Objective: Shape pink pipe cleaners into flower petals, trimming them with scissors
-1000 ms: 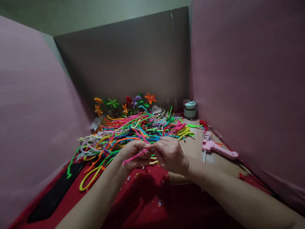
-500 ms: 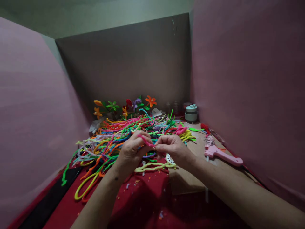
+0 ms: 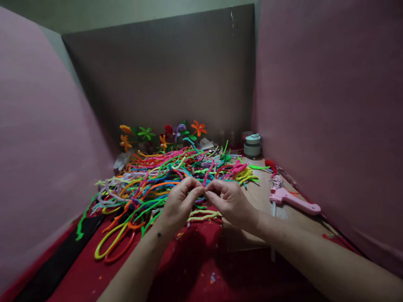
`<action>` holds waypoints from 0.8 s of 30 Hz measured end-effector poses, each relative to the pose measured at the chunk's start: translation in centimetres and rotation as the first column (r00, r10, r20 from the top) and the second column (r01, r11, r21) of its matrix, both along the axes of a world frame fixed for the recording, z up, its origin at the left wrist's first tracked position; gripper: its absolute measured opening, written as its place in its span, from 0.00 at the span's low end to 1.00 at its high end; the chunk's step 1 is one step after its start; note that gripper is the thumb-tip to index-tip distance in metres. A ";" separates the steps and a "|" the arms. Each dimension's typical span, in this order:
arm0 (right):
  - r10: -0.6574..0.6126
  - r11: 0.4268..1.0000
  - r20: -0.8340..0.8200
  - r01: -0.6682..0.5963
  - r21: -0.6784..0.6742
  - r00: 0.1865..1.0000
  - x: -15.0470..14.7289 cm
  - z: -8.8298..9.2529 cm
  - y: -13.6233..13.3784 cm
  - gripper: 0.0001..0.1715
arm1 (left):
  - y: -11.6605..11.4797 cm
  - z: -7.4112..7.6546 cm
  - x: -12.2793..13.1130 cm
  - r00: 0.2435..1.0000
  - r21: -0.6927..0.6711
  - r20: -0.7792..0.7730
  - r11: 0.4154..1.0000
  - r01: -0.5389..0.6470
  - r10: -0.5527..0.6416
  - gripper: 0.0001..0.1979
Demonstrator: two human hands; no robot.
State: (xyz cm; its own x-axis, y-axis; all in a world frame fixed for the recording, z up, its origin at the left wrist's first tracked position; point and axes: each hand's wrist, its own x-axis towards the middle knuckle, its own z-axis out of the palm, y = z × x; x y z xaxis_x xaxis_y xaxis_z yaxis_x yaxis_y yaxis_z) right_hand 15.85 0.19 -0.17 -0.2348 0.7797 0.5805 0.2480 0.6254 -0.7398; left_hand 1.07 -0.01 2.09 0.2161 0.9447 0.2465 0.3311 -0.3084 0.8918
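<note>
A pink pipe cleaner (image 3: 208, 173) stands up from between my two hands, its lower end hidden by my fingers. My left hand (image 3: 184, 199) pinches it with thumb and forefinger. From the other side my right hand (image 3: 228, 200) pinches at the same spot, the fingertips of both hands almost touching. Behind and below them spreads a tangled heap of pipe cleaners (image 3: 151, 195) in many colours. Pale yellow pipe cleaners (image 3: 204, 215) lie just under my hands.
A pink glue gun (image 3: 294, 200) lies at the right on a brown board (image 3: 261, 197). A lidded jar (image 3: 252, 146) stands at the back right. Pipe-cleaner flowers (image 3: 163, 134) stand along the back. Scraps dot the red cloth (image 3: 185, 272). Pink side panels (image 3: 321, 105) enclose the table.
The pink pipe cleaner has swung from lying slantwise across my left fingers to pointing upward. My hands have come closer together, and the view has tilted slightly.
</note>
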 end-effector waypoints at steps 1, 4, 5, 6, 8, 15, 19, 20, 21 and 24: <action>0.041 0.996 -0.050 -0.045 -0.073 0.998 0.0 0.2 0.0 0.08 | -0.1 0.0 -0.1 0.998 0.068 -0.058 0.998 -0.007 0.011 0.07; 0.169 0.919 -0.235 -0.239 -0.314 0.957 0.0 0.6 0.2 0.07 | -0.4 -0.1 -0.5 0.981 0.217 -0.187 0.976 -0.017 0.059 0.07; 0.204 0.870 -0.289 -0.308 -0.384 0.935 0.1 0.7 0.3 0.07 | -0.4 -0.2 -0.6 0.974 0.252 -0.210 0.967 -0.029 0.084 0.07; 0.228 0.823 -0.330 -0.362 -0.438 0.916 0.1 0.7 0.4 0.08 | -0.4 -0.2 -0.8 0.968 0.285 -0.225 0.958 -0.042 0.110 0.07; 0.248 0.763 -0.368 -0.414 -0.496 0.896 0.2 0.7 0.6 0.10 | -0.3 -0.3 -0.9 0.958 0.346 -0.243 0.936 -0.063 0.154 0.06; 0.149 0.835 -0.339 -0.302 -0.460 0.929 0.1 0.4 0.5 0.12 | 0.0 -0.8 -1.0 0.932 0.600 -0.314 0.798 0.046 0.183 0.04; 0.176 0.847 -0.329 -0.313 -0.430 0.928 0.2 0.2 0.7 0.11 | -0.1 -0.7 -1.0 0.917 0.600 -0.356 0.796 0.078 0.179 0.04; 0.180 0.849 -0.324 -0.313 -0.427 0.929 0.2 0.2 0.7 0.11 | -0.2 -0.6 -1.0 0.914 0.589 -0.369 0.804 0.087 0.171 0.04; 0.180 0.852 -0.311 -0.306 -0.424 0.933 0.2 0.1 0.7 0.11 | -0.3 -0.6 -1.0 0.910 0.573 -0.382 0.814 0.096 0.161 0.05; 0.170 0.882 -0.208 -0.243 -0.404 0.963 0.1 0.1 0.5 0.11 | -0.4 -0.4 -1.0 0.912 0.499 -0.388 0.862 0.086 0.133 0.07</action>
